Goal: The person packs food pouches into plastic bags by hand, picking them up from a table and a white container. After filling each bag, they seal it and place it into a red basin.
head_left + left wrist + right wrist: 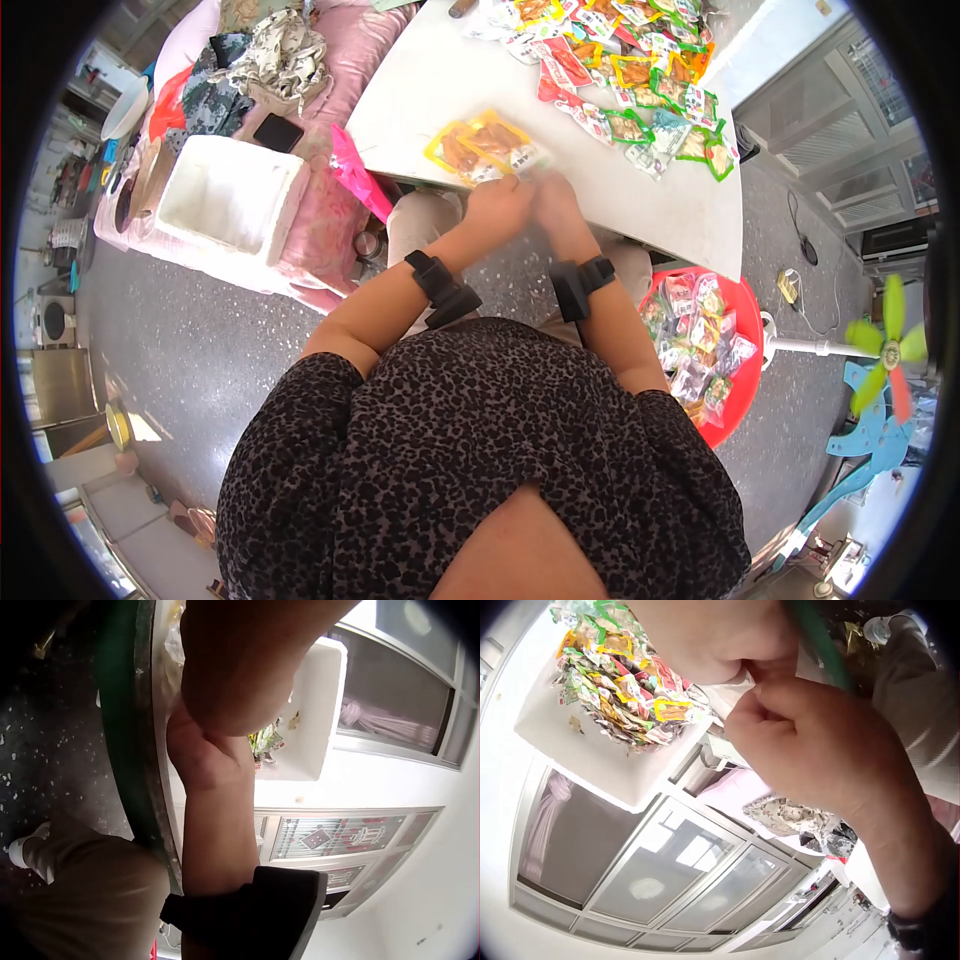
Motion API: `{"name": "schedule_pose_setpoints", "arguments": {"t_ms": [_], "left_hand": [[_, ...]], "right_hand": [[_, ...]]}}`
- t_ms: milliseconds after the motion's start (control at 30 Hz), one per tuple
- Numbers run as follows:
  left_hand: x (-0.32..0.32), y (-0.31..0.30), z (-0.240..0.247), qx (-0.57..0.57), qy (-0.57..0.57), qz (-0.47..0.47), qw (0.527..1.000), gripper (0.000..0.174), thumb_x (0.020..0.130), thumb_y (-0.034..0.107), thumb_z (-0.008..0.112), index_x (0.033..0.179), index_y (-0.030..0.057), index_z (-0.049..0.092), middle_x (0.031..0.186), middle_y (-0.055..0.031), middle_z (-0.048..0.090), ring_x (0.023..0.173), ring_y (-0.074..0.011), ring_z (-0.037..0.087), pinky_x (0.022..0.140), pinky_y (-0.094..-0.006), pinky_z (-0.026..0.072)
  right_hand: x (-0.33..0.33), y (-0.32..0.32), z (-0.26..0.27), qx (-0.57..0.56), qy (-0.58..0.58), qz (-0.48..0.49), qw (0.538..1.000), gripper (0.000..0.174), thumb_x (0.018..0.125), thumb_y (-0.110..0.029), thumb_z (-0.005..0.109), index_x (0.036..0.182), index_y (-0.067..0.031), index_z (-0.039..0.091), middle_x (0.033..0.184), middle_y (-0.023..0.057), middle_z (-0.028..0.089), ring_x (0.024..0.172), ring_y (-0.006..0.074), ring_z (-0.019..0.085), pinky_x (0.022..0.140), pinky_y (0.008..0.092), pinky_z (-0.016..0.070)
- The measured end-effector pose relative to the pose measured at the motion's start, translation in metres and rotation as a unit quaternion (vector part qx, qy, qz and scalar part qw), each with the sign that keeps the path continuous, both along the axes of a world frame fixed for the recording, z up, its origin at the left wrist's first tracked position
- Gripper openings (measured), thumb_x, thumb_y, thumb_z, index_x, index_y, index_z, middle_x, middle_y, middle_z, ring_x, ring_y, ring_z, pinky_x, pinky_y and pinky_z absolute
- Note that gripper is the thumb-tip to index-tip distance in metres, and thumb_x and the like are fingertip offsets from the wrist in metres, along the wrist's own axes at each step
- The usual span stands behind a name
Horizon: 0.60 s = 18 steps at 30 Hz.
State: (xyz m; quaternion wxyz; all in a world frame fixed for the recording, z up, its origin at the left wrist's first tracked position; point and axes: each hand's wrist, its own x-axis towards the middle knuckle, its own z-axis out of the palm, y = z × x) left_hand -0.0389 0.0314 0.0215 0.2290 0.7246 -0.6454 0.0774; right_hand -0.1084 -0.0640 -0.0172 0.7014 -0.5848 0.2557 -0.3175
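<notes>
White and bare along its near side, the bench (640, 200) ends right where the person works, beside the lap. With no raised lip visible there, anything that slips could drop onto the legs or the floor.

Across the far right lies a loose heap of packets (640, 70), many overlapping and slick-looking. Pulling one from beneath could drag its neighbours along, and those at the fringe might slide.

Below the bench, beside the person's right leg, sits a red basin (752, 370) full of more packets (700, 335). A careless knee or foot could knock it, and a packet tossed in without looking might bounce off the pile.

Nearer, two yellow-edged packets (482, 145) lie against each other on the bench, just beyond the left hand. A sweep of that forearm could nudge them askew or over the edge.

Both hands come together at the edge. The left hand (500, 208) has curled fingers; the right hand (557, 203) is blurred, so its spread cannot be told. Whether either has hold of anything is hidden; if something thin is there, uneven tugging could tear it or make it slip.
</notes>
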Motion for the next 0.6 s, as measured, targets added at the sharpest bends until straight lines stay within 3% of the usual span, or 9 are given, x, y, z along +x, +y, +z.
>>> {"name": "schedule_pose_setpoints", "arguments": {"t_ms": [67,133,167,233,267,333,400,500,600], "left_hand": [[0.003,0.001,-0.006,0.008,-0.012,-0.011,1.000,0.015,0.066,0.014,0.051,0.080,0.0080,0.051,0.071,-0.0077,0.051,0.061,-0.0259,0.054,0.053,-0.0363,0.0450],[0.006,0.002,-0.006,0.039,-0.017,0.000,0.999,0.018,0.065,0.013,0.052,0.082,0.0085,0.052,0.072,-0.0063,0.050,0.064,-0.0244,0.054,0.056,-0.0352,0.0446],[0.007,0.003,-0.009,0.000,-0.023,-0.009,1.000,0.020,0.064,0.014,0.053,0.084,0.0088,0.052,0.074,-0.0055,0.050,0.068,-0.0238,0.054,0.059,-0.0351,0.0436],[0.008,0.011,-0.010,-0.079,-0.035,-0.025,0.996,0.025,0.063,0.014,0.054,0.087,0.0093,0.052,0.077,-0.0041,0.050,0.074,-0.0224,0.052,0.065,-0.0349,0.0417],[0.009,0.016,-0.011,-0.094,-0.035,-0.032,0.994,0.026,0.061,0.015,0.055,0.087,0.0100,0.052,0.080,-0.0043,0.050,0.079,-0.0223,0.051,0.069,-0.0350,0.0399],[0.007,0.029,0.005,-0.120,-0.033,-0.049,0.991,0.030,0.059,0.015,0.057,0.089,0.0115,0.052,0.086,-0.0046,0.050,0.087,-0.0221,0.048,0.076,-0.0350,0.0365],[0.018,0.034,-0.010,-0.126,-0.084,-0.041,0.988,0.033,0.057,0.016,0.058,0.090,0.0127,0.053,0.091,-0.0064,0.049,0.093,-0.0234,0.046,0.080,-0.0358,0.0341],[0.030,0.031,-0.018,-0.116,-0.110,-0.057,0.985,0.030,0.056,0.014,0.059,0.086,0.0128,0.053,0.095,-0.0079,0.049,0.098,-0.0244,0.044,0.084,-0.0367,0.0325],[0.037,0.024,-0.013,-0.106,-0.100,-0.101,0.984,0.023,0.058,0.012,0.058,0.081,0.0106,0.053,0.097,-0.0079,0.049,0.100,-0.0244,0.044,0.084,-0.0378,0.0327]], "right_hand": [[0.004,0.005,0.007,-0.016,-0.011,-0.013,1.000,0.019,0.080,-0.006,0.043,0.095,0.0046,0.046,0.088,0.0125,0.052,0.076,0.0213,0.053,0.065,0.0332,0.0448],[0.007,0.008,0.027,0.033,0.014,0.000,0.999,0.020,0.080,-0.008,0.044,0.096,0.0045,0.046,0.088,0.0124,0.052,0.075,0.0211,0.053,0.064,0.0330,0.0448],[0.006,0.007,0.036,0.078,0.047,0.024,0.996,0.021,0.080,-0.009,0.045,0.096,0.0041,0.046,0.088,0.0125,0.052,0.074,0.0210,0.053,0.063,0.0327,0.0447],[0.003,0.002,0.039,0.004,0.128,0.098,0.987,0.021,0.080,-0.012,0.046,0.096,0.0027,0.046,0.087,0.0122,0.053,0.074,0.0208,0.053,0.061,0.0319,0.0446],[-0.003,-0.005,0.032,-0.115,0.174,0.146,0.967,0.022,0.080,-0.013,0.047,0.096,0.0017,0.045,0.086,0.0118,0.053,0.073,0.0206,0.054,0.060,0.0314,0.0446],[-0.017,-0.012,0.008,-0.149,0.150,0.180,0.961,0.021,0.079,-0.014,0.048,0.095,-0.0003,0.045,0.085,0.0109,0.053,0.072,0.0201,0.054,0.058,0.0301,0.0442],[-0.029,-0.010,-0.008,0.013,0.051,0.141,0.989,0.021,0.079,-0.014,0.048,0.095,-0.0020,0.044,0.084,0.0096,0.053,0.072,0.0193,0.055,0.056,0.0285,0.0437],[-0.048,0.003,0.029,0.244,0.031,0.032,0.969,0.021,0.077,-0.013,0.048,0.096,-0.0033,0.043,0.083,0.0078,0.053,0.072,0.0181,0.055,0.056,0.0265,0.0431],[-0.060,-0.004,0.029,0.202,0.055,-0.020,0.978,0.023,0.076,-0.012,0.050,0.096,-0.0026,0.044,0.082,0.0069,0.053,0.071,0.0162,0.055,0.057,0.0244,0.0427]]}}
